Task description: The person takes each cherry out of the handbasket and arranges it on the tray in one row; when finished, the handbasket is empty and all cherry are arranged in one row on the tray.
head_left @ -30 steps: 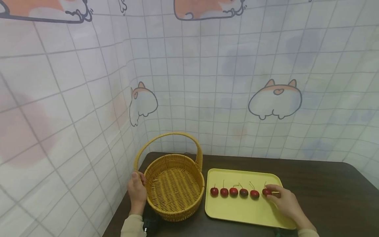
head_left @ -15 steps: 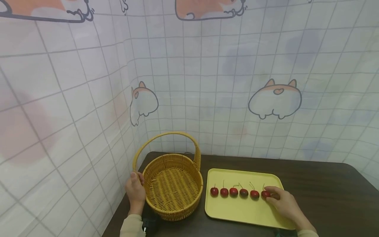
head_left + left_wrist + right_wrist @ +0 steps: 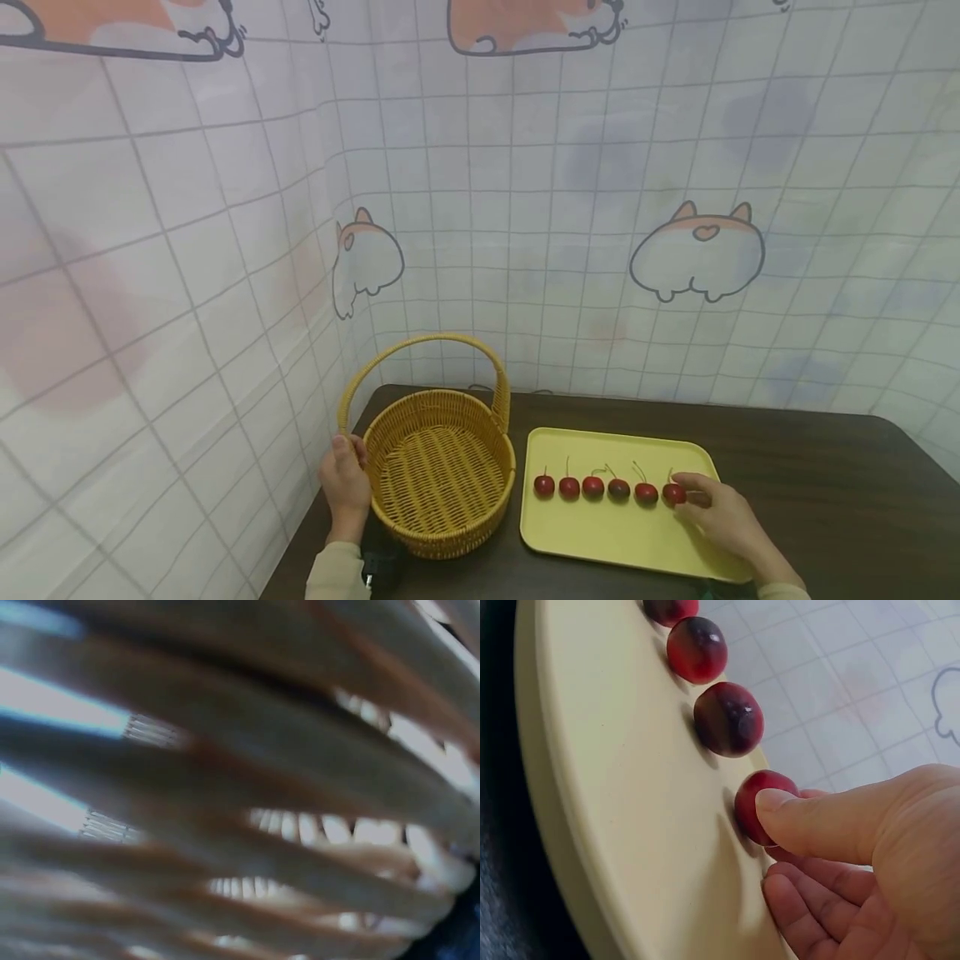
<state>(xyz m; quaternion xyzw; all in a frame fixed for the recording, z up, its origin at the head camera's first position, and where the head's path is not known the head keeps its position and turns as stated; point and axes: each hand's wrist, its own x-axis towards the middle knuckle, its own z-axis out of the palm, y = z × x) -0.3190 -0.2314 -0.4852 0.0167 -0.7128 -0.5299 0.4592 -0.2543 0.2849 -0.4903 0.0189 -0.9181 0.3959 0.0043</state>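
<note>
A round yellow-brown wicker basket [image 3: 442,479] with a tall arched handle stands on the left, with nothing inside it. My left hand [image 3: 345,483] grips the foot of the handle at the basket's left side. Blurred wicker strands [image 3: 300,772] fill the left wrist view. Several dark red cherries with stems lie in a row on a yellow tray [image 3: 600,537]. At the row's right end, my right hand [image 3: 716,512] pinches the last cherry [image 3: 754,810] between thumb and fingers; it still rests on the tray. Its neighbour [image 3: 729,720] lies a small gap away.
The dark brown table [image 3: 840,492] extends to the right of the tray. White grid-patterned cloth [image 3: 525,208] hangs behind it and along the left. A small black object [image 3: 381,568] lies by the left sleeve, in front of the basket.
Since a second ago, the rightmost cherry has shifted slightly left toward its neighbour, with the right hand on it. The basket moved slightly left in the left hand's hold.
</note>
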